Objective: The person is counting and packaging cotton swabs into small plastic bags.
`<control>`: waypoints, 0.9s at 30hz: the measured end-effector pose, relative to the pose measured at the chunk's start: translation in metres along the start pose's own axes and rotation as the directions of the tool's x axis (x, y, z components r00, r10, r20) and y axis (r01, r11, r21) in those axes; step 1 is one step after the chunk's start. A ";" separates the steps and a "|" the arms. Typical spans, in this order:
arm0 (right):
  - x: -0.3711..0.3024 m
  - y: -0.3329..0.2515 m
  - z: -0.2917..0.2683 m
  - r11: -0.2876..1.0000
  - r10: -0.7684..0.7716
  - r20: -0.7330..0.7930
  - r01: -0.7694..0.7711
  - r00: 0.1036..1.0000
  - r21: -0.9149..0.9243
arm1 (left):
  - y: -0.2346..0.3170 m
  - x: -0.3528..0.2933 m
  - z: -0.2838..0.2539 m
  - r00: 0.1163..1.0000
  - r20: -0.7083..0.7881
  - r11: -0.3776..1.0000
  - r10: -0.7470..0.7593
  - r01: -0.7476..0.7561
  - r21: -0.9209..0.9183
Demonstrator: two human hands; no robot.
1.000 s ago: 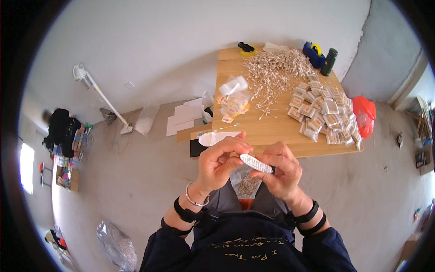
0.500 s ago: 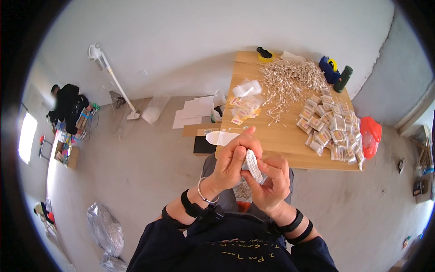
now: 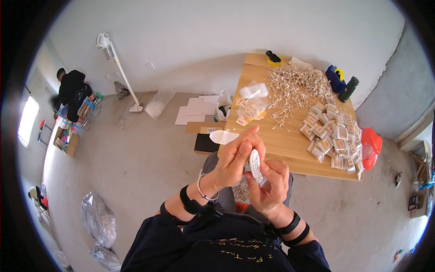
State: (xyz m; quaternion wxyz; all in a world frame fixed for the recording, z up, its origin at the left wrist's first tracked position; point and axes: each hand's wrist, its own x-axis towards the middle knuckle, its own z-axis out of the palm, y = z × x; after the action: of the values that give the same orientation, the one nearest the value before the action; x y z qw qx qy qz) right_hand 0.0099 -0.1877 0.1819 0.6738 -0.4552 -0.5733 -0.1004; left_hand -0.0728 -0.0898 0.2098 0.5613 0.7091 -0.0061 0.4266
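Note:
Just past the table's near edge, both my hands meet around a tight bundle of cotton swabs [image 3: 255,167], its white tips facing up. My left hand [image 3: 236,158] is closed round its left side, thumb pressed along it. From the other side, my right hand [image 3: 272,181] pinches the bundle with thumb and fingers. Clear plastic shows at its lower end. Beyond my left hand sticks out a pale, translucent flap [image 3: 223,137]; whether it joins the plastic at the bundle is hidden. More loose swabs [image 3: 241,192] lie below my hands, between my legs.
The wooden table [image 3: 276,147] bears a heap of loose swabs [image 3: 299,86], packed swab bags [image 3: 333,133], clear bags with printed cards [image 3: 251,106], a blue tape dispenser [image 3: 335,81] and a green bottle [image 3: 349,89]. A red bag [image 3: 370,147] adjoins it. Left stand a cardboard box [image 3: 202,144], a stick vacuum [image 3: 120,68] and a person [image 3: 72,93].
The whole view has shifted a little, so the table sits slightly lower and farther right. My hands keep their hold on the bundle, which now stands a bit more upright.

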 end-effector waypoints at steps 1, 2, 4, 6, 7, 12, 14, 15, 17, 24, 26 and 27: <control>0.000 0.001 0.000 1.000 0.000 -0.010 0.000 1.000 -0.013 | 0.000 0.000 0.000 1.000 0.000 1.000 0.001 -0.001 -0.001; 0.001 0.002 -0.001 1.000 -0.001 -0.020 0.000 1.000 -0.027 | -0.001 0.000 -0.001 1.000 0.008 1.000 0.000 0.000 -0.025; 0.003 0.001 -0.002 0.999 -0.002 -0.021 0.001 1.000 -0.034 | 0.001 0.000 -0.001 1.000 0.017 0.999 0.000 0.001 -0.050; 0.005 0.000 -0.003 0.999 -0.001 -0.023 0.000 1.000 -0.042 | 0.007 0.000 0.001 0.997 0.046 0.997 -0.058 0.060 -0.040; 0.005 0.000 -0.003 0.999 -0.008 -0.018 0.008 1.000 -0.044 | 0.008 -0.001 0.001 0.997 0.046 0.997 -0.058 0.060 -0.039; 0.003 0.000 -0.001 0.999 -0.018 -0.016 0.017 1.000 -0.045 | 0.009 -0.003 0.006 0.994 -0.002 0.983 -0.113 0.112 -0.147; 0.003 0.001 -0.001 0.999 -0.010 -0.020 0.009 1.000 -0.051 | 0.008 -0.003 0.008 0.994 -0.019 0.978 -0.108 0.103 -0.179; 0.003 0.001 -0.001 0.999 -0.010 -0.020 0.009 1.000 -0.052 | 0.008 -0.003 0.009 0.994 -0.037 0.973 -0.103 0.093 -0.211; 0.003 0.001 -0.002 0.999 -0.010 -0.018 0.009 1.000 -0.053 | 0.009 -0.003 0.008 0.994 -0.032 0.976 -0.105 0.097 -0.195; 0.003 0.000 -0.001 0.999 0.007 -0.017 -0.008 1.000 -0.034 | 0.008 -0.004 0.007 0.995 -0.032 0.981 -0.093 0.086 -0.177; 0.004 -0.001 -0.002 0.999 0.034 0.002 -0.034 0.999 -0.033 | 0.005 -0.006 0.005 0.996 -0.035 0.980 -0.087 0.080 -0.182; 0.005 -0.001 -0.003 0.999 0.035 0.001 -0.034 0.999 -0.032 | 0.005 -0.007 0.003 0.996 -0.037 0.980 -0.081 0.073 -0.188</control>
State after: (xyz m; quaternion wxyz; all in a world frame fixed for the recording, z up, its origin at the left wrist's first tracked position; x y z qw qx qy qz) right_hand 0.0130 -0.1886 0.1869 0.6677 -0.4759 -0.5640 -0.0978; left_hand -0.0775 -0.0977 0.2094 0.6413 0.6436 -0.0059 0.4178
